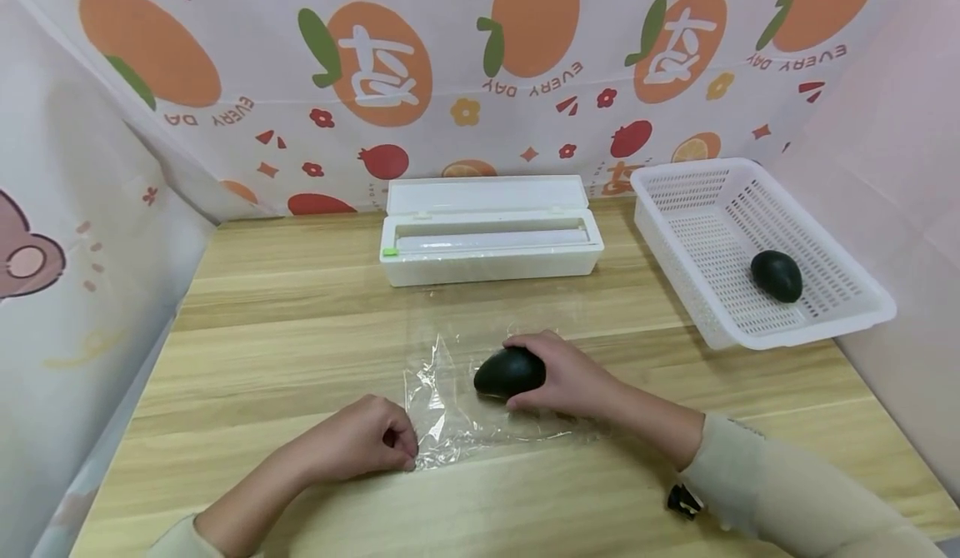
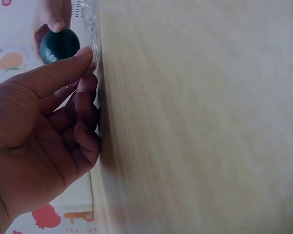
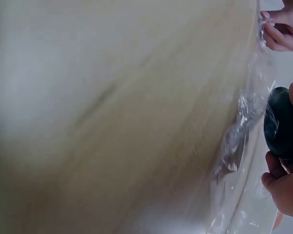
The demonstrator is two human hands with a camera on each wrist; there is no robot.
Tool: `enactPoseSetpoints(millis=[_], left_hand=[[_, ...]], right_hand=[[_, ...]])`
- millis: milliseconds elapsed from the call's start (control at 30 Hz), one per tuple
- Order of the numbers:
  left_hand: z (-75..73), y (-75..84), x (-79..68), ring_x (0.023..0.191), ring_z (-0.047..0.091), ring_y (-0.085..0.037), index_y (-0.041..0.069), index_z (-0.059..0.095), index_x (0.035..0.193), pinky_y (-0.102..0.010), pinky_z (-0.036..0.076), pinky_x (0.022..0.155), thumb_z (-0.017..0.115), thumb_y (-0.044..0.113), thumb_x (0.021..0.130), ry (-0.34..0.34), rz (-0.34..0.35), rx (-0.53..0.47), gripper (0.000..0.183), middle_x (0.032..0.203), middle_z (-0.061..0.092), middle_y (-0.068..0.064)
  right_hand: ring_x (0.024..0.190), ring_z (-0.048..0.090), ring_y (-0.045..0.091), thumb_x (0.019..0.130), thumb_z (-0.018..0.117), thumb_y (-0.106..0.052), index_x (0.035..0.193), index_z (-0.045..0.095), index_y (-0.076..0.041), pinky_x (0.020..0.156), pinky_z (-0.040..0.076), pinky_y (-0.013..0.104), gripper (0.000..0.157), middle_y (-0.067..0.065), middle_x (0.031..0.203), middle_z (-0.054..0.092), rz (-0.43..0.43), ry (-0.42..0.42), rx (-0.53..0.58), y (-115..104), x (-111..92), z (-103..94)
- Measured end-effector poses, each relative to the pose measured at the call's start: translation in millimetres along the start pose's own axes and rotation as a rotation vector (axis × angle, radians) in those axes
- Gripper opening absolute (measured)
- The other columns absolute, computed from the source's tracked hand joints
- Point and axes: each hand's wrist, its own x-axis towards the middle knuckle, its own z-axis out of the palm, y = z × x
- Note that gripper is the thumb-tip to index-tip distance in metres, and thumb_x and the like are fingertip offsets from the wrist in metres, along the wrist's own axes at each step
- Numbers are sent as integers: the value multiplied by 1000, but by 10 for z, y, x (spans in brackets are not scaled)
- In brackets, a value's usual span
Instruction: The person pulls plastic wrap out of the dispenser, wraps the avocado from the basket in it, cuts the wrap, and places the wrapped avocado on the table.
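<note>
My right hand grips a dark green avocado, thumb on the near side and fingers over the far side. Beneath the avocado, clear cling film spreads over the table, wrinkled and shiny along its left and near edges. At the near left corner of the film is my left hand, pinching it between thumb and fingertips. The left wrist view shows that thumb pressed against the curled forefinger at the film's edge. In the right wrist view the avocado sits between thumb and fingers beside the crinkled film.
A white cling film dispenser stands at the back with its lid raised; the film runs from it toward me. On the right, a white plastic basket holds a second avocado. A small black clip-like object is by my right sleeve.
</note>
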Motion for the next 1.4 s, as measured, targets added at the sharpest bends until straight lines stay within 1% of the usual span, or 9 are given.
enactPoseSetpoints(millis=[267,467,700,800,1000,1133,1267,1333,1400], left_hand=[[-12,30,-19,64,54,0,22,71,75,-21,49,58,81,16,79,1,5,10,12,70,61,13],[-22,61,-57,63,53,1,21,72,77,-20,48,57,81,19,80,-10,1,13,10,70,60,13],[-36,92,-88,62,49,1,23,72,77,-20,46,56,81,24,80,4,-6,46,10,67,56,13],[-35,93,-73,61,49,1,20,74,83,-20,46,58,82,25,80,7,-4,69,9,66,56,14],[-28,101,-26,60,52,2,12,76,94,-20,48,63,80,25,81,20,-5,102,19,64,57,15],[0,166,12,63,52,1,12,76,95,-21,48,62,80,24,81,88,8,184,19,69,58,15],[56,301,102,70,55,-2,14,76,93,-23,49,64,80,26,80,192,72,343,18,79,63,12],[96,377,162,73,56,-3,15,76,93,-24,49,65,81,28,79,212,102,391,19,83,64,10],[141,438,223,72,53,-3,16,76,93,-23,47,63,82,30,79,202,122,411,20,82,62,10]], right_hand=[[114,54,14,71,87,-44,139,53,-20,96,48,40,80,-3,131,60,-22,-9,-57,8,-19,96],[118,53,14,73,85,-47,144,48,-19,98,47,41,85,-1,136,57,-44,-20,-83,33,-20,137],[126,48,15,76,81,-51,145,47,-21,101,45,42,83,-2,140,54,-80,-53,-99,22,0,133],[130,46,16,77,81,-51,146,46,-22,104,43,44,83,-2,143,51,-75,-68,-100,18,-8,119],[132,45,17,76,82,-49,147,45,-23,105,42,45,84,-2,144,50,-59,-65,-90,16,-31,69],[131,46,17,76,82,-48,147,45,-22,104,43,45,84,-1,144,50,-69,-58,-97,17,-34,36],[131,47,19,75,83,-47,145,47,-20,104,44,46,83,1,143,51,-86,-56,-111,23,-35,23],[131,47,19,75,83,-47,145,47,-20,104,43,45,83,0,143,51,-92,-54,-113,35,-35,26],[131,47,17,75,82,-48,145,47,-20,104,43,44,83,-1,143,51,-94,-52,-113,49,-37,33]])
